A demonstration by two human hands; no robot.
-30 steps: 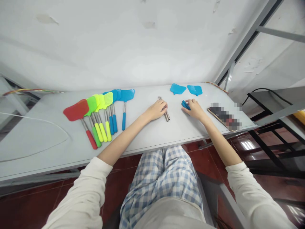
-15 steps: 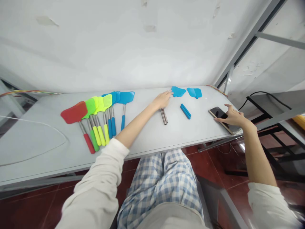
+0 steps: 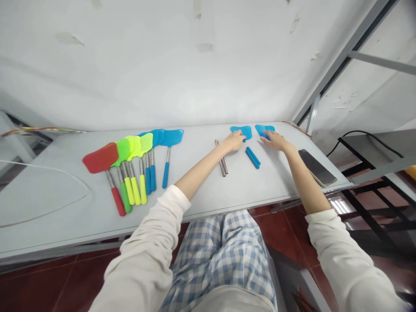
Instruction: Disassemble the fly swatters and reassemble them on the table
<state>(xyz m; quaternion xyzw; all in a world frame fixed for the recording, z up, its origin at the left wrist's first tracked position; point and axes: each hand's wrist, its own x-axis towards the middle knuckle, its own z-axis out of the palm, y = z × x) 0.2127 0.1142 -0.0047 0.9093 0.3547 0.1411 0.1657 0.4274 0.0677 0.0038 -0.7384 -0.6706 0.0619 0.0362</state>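
Evidently plastic, two flat, flared blue blades (image 3: pixel 246 130) lie near the tabletop (image 3: pixel 260 186)'s back edge, one partly under the left hand (image 3: pixel 233 141), one under the right hand (image 3: pixel 276 141), whose grips I cannot tell.

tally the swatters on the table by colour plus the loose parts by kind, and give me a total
Red swatter: 1
Green swatter: 1
Yellow swatters: 3
Blue swatters: 3
Loose blue swatter heads: 2
Loose blue handles: 2
Loose metal tubes: 2
Total: 14
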